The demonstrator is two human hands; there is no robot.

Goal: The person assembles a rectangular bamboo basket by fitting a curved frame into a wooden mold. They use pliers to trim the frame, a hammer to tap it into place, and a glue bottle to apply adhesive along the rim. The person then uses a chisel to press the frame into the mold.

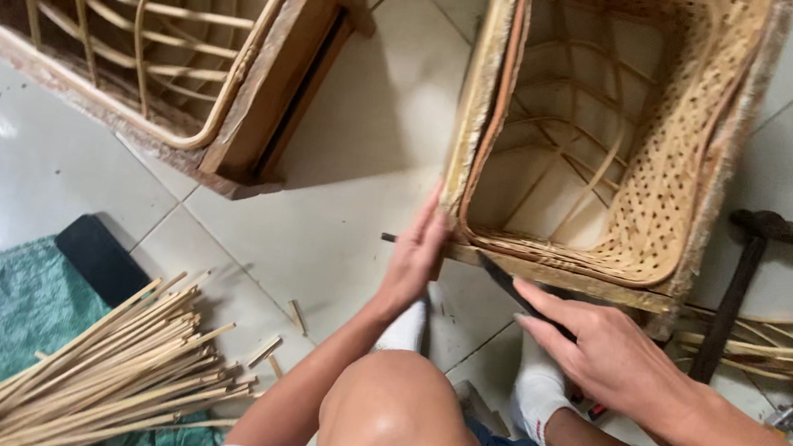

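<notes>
Woven rattan basket in its wooden frame is lying on the tiled floor just ahead of the person's knees. Left hand is pressing flat and unclenched against the frame's near corner, while right hand is grasping a dark blade laid along the lower rail. A hammer is lying right of the basket, and a bundle of cane strips left.

Woven rattan basket: square, tan, open top toward camera, standing on tiled floor; near rim touched. Dark blade: thin, flat, laid against basket's near wooden rim.
</notes>
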